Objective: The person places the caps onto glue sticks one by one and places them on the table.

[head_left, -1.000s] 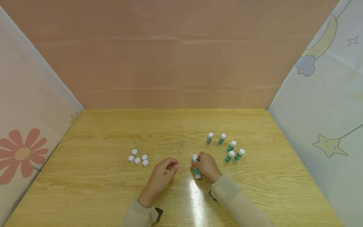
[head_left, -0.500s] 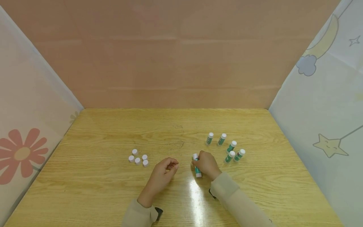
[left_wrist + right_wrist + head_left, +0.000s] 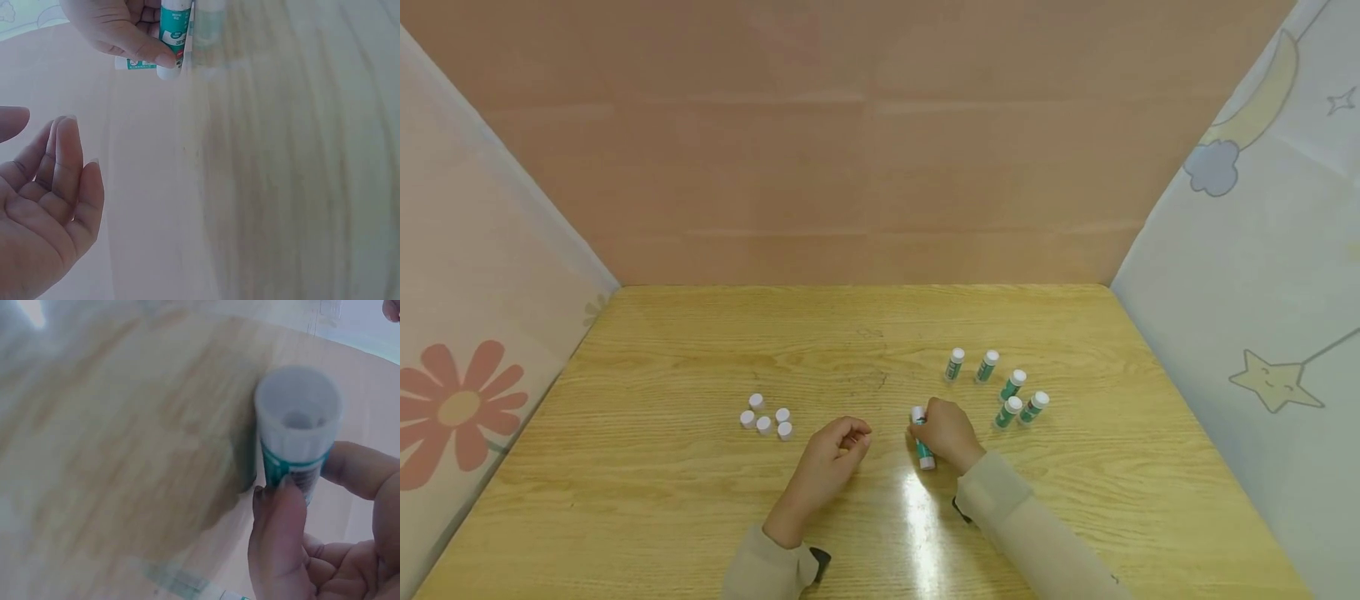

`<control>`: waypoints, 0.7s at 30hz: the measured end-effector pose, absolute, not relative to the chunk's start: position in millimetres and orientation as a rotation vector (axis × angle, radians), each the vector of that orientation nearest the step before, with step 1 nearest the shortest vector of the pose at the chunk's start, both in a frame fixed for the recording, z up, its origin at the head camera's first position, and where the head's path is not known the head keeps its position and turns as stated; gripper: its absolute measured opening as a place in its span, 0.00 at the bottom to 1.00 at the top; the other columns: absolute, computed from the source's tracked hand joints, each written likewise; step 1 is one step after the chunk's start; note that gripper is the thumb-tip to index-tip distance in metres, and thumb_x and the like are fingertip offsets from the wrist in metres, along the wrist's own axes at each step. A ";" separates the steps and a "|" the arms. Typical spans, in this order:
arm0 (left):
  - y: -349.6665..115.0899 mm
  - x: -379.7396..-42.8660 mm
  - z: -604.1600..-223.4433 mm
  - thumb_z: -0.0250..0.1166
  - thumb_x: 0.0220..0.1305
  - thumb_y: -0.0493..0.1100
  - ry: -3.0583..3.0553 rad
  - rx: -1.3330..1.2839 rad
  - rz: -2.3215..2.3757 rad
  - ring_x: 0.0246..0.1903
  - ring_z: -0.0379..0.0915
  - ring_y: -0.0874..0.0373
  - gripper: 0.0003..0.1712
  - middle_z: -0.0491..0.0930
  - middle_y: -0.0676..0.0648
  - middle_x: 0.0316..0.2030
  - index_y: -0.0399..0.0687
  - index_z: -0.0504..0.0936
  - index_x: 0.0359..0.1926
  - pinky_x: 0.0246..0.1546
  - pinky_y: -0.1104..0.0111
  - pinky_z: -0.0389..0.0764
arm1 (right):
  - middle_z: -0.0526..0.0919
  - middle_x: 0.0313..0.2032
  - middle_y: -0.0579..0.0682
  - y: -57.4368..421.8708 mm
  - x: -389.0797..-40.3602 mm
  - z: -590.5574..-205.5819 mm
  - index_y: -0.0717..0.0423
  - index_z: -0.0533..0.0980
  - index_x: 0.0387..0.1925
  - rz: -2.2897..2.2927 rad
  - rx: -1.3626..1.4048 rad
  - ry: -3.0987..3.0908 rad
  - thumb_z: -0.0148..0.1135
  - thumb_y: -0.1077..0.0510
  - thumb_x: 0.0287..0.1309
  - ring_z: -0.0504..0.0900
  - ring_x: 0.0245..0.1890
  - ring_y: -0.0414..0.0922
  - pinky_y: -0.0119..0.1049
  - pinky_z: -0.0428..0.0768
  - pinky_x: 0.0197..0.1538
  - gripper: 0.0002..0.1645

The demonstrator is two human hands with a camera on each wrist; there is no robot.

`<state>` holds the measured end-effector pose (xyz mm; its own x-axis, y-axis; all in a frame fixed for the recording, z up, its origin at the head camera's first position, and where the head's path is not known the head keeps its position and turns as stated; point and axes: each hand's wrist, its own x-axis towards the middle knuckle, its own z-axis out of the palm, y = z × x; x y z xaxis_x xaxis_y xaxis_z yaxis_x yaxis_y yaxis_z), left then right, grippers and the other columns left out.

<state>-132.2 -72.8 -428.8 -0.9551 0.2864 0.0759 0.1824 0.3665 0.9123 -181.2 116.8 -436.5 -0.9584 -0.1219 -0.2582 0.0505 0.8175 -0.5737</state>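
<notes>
My right hand (image 3: 950,435) holds a green and white glue stick (image 3: 922,450) close over the table, thumb and fingers pinching its middle. It lies lengthwise, white at both ends. The right wrist view shows the hollow white end of this glue stick (image 3: 299,403) facing the camera. My left hand (image 3: 832,462) rests to its left with fingers loosely bent and nothing in them. In the left wrist view the left hand (image 3: 50,206) is palm up to the camera, apart from the glue stick (image 3: 174,31).
Several more glue sticks (image 3: 1011,412) stand upright to the right and behind my right hand on the wooden table (image 3: 700,350). A cluster of small white caps (image 3: 763,426) sits left of my left hand. Printed cloth walls border the table, with a plain panel (image 3: 865,167) behind.
The near end of the glue stick has shifted slightly to the right in my right hand's grip. My left hand has stayed in place.
</notes>
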 end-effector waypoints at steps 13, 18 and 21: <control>-79.5 -134.5 -433.2 0.55 0.59 0.38 2.674 0.365 1.528 0.32 0.68 0.58 0.08 0.73 0.50 0.32 0.37 0.75 0.38 0.31 0.69 0.72 | 0.71 0.20 0.51 118.1 -181.6 -436.4 0.70 0.69 0.33 -0.856 -0.068 2.693 0.60 0.59 0.49 0.71 0.14 0.41 0.27 0.68 0.17 0.17; -87.1 -134.6 -431.5 0.56 0.58 0.37 2.715 0.315 1.488 0.32 0.68 0.58 0.08 0.74 0.48 0.33 0.36 0.75 0.38 0.31 0.69 0.72 | 0.71 0.20 0.51 118.8 -183.0 -437.8 0.69 0.68 0.33 -0.844 -0.055 2.684 0.60 0.58 0.49 0.71 0.15 0.42 0.27 0.68 0.17 0.17; -91.3 -133.6 -430.7 0.56 0.58 0.37 2.731 0.291 1.472 0.33 0.69 0.58 0.09 0.74 0.48 0.33 0.36 0.75 0.38 0.31 0.68 0.72 | 0.71 0.20 0.51 117.6 -183.2 -437.7 0.69 0.69 0.32 -0.829 -0.048 2.685 0.60 0.57 0.49 0.70 0.15 0.42 0.28 0.68 0.17 0.17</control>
